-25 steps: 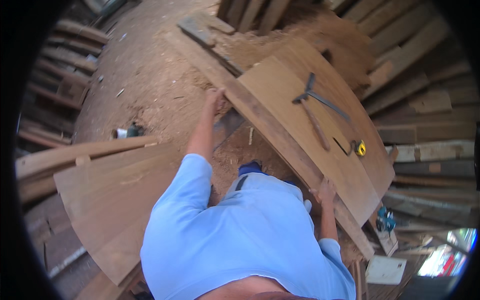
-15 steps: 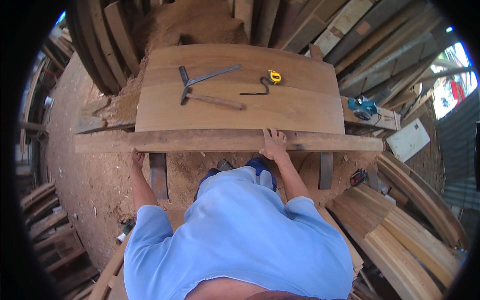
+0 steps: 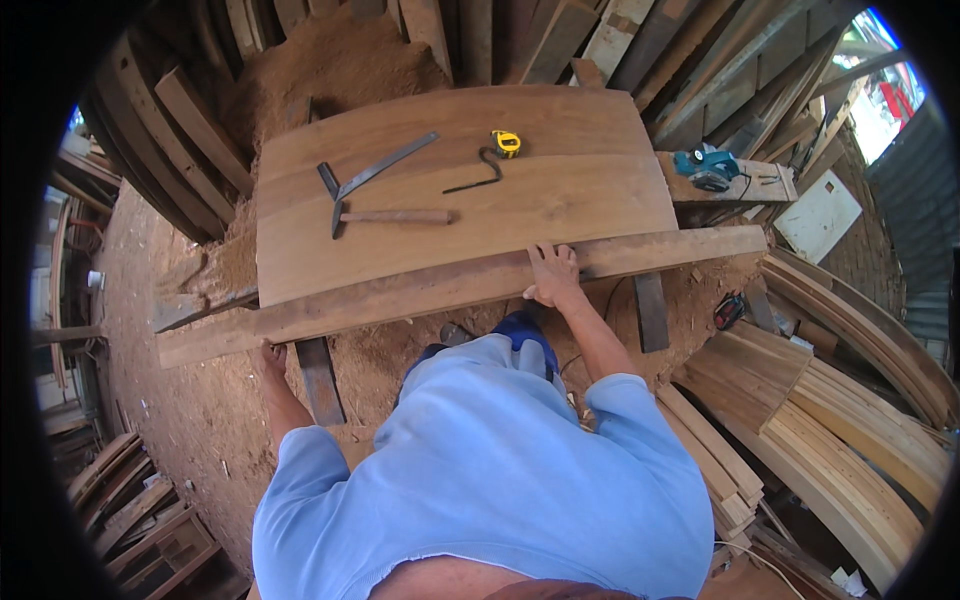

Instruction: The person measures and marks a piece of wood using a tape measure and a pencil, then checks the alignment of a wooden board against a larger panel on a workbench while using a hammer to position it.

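Observation:
A long brown plank point(image 3: 400, 292) runs along the near edge of a wide wooden panel point(image 3: 560, 196). My left hand point(image 3: 272, 362) grips the plank's near edge toward its left end, the fingers partly hidden. My right hand point(image 3: 553, 277) is closed over the plank right of its middle, with fingertips on the top face. On the panel lie a hammer point(image 3: 400, 216) with a wooden handle, a metal square point(image 3: 385, 166) touching or close to its head, and a yellow tape measure point(image 3: 507, 144). Beside the tape curls a dark, thin strip point(image 3: 487, 170).
A teal power planer point(image 3: 708, 167) sits on a timber support at the right. Stacked boards point(image 3: 820, 450) fill the right side, with more timber leaning behind the panel. A dark support leg point(image 3: 320, 380) stands below the plank. Sawdust point(image 3: 335, 65) is heaped at the back.
My view has turned, so the panel, tools and plank appear slanted, left ends nearer and right ends farther. Both hands stay on the plank.

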Demonstrator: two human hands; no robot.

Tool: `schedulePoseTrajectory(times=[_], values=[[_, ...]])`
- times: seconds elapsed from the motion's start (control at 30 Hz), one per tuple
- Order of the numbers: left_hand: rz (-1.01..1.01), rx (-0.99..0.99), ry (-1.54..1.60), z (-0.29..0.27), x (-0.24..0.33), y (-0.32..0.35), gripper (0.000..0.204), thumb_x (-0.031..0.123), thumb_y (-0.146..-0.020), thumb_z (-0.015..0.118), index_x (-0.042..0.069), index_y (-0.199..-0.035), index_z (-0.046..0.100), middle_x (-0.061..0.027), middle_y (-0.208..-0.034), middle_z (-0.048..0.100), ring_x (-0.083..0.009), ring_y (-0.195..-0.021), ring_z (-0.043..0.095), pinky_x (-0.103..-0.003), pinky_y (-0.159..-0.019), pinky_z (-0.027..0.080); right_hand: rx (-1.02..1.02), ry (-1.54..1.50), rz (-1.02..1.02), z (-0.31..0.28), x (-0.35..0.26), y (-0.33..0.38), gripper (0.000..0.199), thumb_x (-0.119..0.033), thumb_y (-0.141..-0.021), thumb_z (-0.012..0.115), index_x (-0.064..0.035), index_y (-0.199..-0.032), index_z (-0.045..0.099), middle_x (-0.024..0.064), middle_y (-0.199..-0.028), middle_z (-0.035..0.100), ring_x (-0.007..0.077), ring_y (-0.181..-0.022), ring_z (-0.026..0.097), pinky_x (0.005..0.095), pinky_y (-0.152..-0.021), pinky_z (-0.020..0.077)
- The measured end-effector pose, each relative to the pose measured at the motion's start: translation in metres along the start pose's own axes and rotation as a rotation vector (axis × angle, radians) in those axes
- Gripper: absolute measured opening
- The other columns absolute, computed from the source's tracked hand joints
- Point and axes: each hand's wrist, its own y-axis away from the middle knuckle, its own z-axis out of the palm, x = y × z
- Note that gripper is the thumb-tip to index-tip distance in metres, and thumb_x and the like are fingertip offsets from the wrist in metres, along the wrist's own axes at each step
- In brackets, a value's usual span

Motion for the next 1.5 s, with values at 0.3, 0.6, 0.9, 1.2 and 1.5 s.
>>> schedulePoseTrajectory(times=[0.3, 0.6, 0.9, 1.2, 1.5], values=[[-0.003, 0.069, -0.056, 0.004, -0.002, -0.003, 0.036, 0.017, -0.095, 0.059, 0.0, -0.125, 0.051, -0.0171, -0.118, 0.056, -0.0325, -0.103, 0.059, -0.043, -0.083, 0.058, 0.037, -0.027, -0.042, -0.001, 0.003, 0.002, 0.092, -0.039, -0.065, 0.086, -0.0075, -0.139, 0.043, 0.0148, -0.136, 0.046, 0.0391, -0.124, 0.043, 0.05, -0.105, 0.0338], [0.019, 0.071, -0.037, -0.007, -0.001, -0.005, 0.039, 0.018, -0.093, 0.061, -0.004, -0.124, 0.049, -0.02, -0.116, 0.055, -0.0368, -0.11, 0.058, -0.047, -0.088, 0.058, 0.071, -0.014, -0.1, 0.002, 0.002, -0.001, 0.091, -0.04, -0.063, 0.086, -0.0059, -0.136, 0.044, 0.0146, -0.131, 0.048, 0.0357, -0.123, 0.043, 0.0486, -0.105, 0.033], [0.039, 0.04, -0.055, 0.001, 0.002, 0.007, 0.043, 0.019, -0.095, 0.06, -0.007, -0.126, 0.047, -0.0219, -0.121, 0.053, -0.0369, -0.113, 0.057, -0.045, -0.089, 0.058, 0.103, -0.009, -0.109, 0.004, 0.007, 0.0, 0.088, -0.043, -0.061, 0.087, -0.0058, -0.13, 0.048, 0.0125, -0.127, 0.049, 0.0329, -0.122, 0.044, 0.047, -0.106, 0.0331], [0.025, 0.066, -0.051, 0.007, 0.003, 0.011, 0.039, 0.016, -0.096, 0.058, -0.006, -0.126, 0.048, -0.0217, -0.12, 0.054, -0.0356, -0.11, 0.058, -0.045, -0.087, 0.059, 0.095, -0.007, -0.125, 0.004, 0.007, 0.001, 0.089, -0.041, -0.063, 0.086, -0.0043, -0.132, 0.044, 0.0139, -0.126, 0.048, 0.0343, -0.12, 0.044, 0.0476, -0.104, 0.0336], [0.008, 0.086, -0.061, 0.01, 0.003, 0.01, 0.038, 0.016, -0.097, 0.057, -0.004, -0.129, 0.048, -0.0191, -0.118, 0.057, -0.0345, -0.106, 0.061, -0.044, -0.085, 0.06, 0.113, 0.031, -0.132, 0.005, 0.007, 0.001, 0.09, -0.044, -0.062, 0.086, -0.0028, -0.132, 0.047, 0.0136, -0.126, 0.05, 0.0326, -0.12, 0.046, 0.0445, -0.103, 0.0352]])
